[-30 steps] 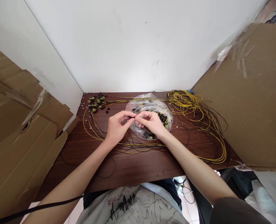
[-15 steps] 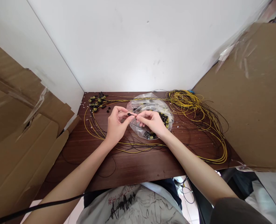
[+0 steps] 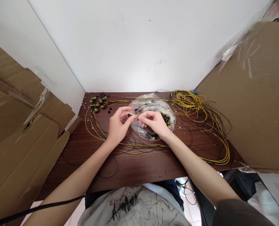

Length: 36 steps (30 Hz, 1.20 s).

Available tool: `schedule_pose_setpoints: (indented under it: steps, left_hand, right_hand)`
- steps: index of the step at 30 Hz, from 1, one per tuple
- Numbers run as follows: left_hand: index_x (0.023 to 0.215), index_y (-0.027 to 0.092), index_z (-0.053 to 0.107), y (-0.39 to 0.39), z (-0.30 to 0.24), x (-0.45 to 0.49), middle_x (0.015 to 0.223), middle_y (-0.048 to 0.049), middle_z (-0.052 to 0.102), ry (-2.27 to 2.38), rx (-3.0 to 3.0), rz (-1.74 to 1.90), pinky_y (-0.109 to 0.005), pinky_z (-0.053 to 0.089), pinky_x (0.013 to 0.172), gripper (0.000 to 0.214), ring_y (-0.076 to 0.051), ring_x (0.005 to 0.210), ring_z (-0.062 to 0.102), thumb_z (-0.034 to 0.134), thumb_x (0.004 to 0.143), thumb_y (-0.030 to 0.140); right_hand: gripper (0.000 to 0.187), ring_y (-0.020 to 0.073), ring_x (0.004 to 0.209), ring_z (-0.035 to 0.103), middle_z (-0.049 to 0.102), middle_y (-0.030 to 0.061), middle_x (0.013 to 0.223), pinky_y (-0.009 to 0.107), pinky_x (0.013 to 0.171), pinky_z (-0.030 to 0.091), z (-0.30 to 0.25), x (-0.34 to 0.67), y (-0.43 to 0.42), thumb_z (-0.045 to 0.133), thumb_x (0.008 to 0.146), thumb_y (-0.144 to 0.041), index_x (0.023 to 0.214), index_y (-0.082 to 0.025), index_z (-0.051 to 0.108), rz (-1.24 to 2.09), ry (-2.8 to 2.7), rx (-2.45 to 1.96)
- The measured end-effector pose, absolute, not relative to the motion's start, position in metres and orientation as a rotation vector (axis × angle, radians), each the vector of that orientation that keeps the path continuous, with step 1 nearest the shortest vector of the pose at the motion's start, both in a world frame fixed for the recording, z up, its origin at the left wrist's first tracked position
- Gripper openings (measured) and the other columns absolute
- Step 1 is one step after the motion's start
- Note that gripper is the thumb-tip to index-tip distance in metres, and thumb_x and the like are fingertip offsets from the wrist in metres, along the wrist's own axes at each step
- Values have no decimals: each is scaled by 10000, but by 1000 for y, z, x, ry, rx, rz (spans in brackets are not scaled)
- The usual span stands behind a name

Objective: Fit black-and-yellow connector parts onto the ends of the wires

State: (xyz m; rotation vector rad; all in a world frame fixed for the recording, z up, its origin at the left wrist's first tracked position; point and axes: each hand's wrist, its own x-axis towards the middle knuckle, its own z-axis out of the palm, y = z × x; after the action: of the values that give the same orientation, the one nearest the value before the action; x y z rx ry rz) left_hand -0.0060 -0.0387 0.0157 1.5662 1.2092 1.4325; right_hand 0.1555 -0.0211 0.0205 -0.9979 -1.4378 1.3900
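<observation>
Over the middle of the table, my left hand [image 3: 119, 122] pinches a small black connector part [image 3: 129, 115] between thumb and fingers. My right hand [image 3: 154, 121] meets it fingertip to fingertip, closed on a thin wire whose end is partly hidden by the fingers. Beneath both hands lies a clear plastic bag [image 3: 143, 131] with several black and yellow connector parts [image 3: 167, 121] in it. Yellow and black wires [image 3: 139, 153] run across the table in front of the bag.
A coil of yellow wire [image 3: 186, 100] lies at the back right of the brown table [image 3: 139, 169]. Several finished-looking black and yellow connectors [image 3: 98, 102] sit at the back left. Cardboard sheets [image 3: 252, 94] flank both sides, and a white wall [image 3: 139, 47] stands behind.
The fingertips of my two hands have drawn slightly apart, and a short yellowish length shows between them. The black part has shifted slightly left in my left fingers.
</observation>
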Motion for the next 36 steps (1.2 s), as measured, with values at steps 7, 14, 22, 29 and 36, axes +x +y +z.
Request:
schedule_pose_setpoints:
  steps: [7, 14, 22, 29, 36]
  left_hand:
    - [904, 163, 599, -38, 15, -8, 700, 7, 609, 1254, 1597, 1420, -242, 437, 616, 175, -120, 639, 557, 657, 757, 239]
    - [939, 181, 692, -39, 18, -7, 765, -11, 566, 1251, 1860, 1407, -251, 426, 645, 168, -117, 678, 508, 579, 813, 182]
    - [902, 184, 720, -42, 21, -4, 733, -4, 537, 1245, 1911, 1401, -244, 436, 640, 162, -111, 667, 498, 603, 791, 164]
    - [947, 196, 717, -44, 21, -3, 752, -12, 553, 1216, 1932, 1369, -236, 452, 629, 181, -117, 688, 524, 594, 815, 197]
    - [949, 189, 715, -44, 21, -4, 747, -8, 545, 1216, 1934, 1380, -238, 453, 638, 179, -112, 680, 512, 601, 811, 178]
  right_hand:
    - [263, 82, 509, 514, 630, 9, 634, 222, 502, 412, 23, 155, -23, 710, 697, -395, 701, -140, 646, 1379, -1429, -1005]
    - [270, 91, 520, 525, 636, 12, 646, 232, 525, 429, 20, 156, -22, 699, 707, -410, 714, -145, 646, 1329, -1468, -999]
    - [225, 104, 520, 521, 616, 11, 618, 239, 518, 406, 17, 156, -21, 672, 742, -370, 738, -146, 648, 1207, -1576, -993]
    - [226, 112, 525, 522, 604, 5, 590, 247, 532, 411, 16, 157, -21, 656, 753, -381, 736, -156, 650, 1166, -1607, -1028]
    - [179, 107, 507, 500, 594, 4, 579, 245, 519, 392, 15, 157, -21, 639, 761, -324, 703, -155, 638, 1130, -1619, -1033]
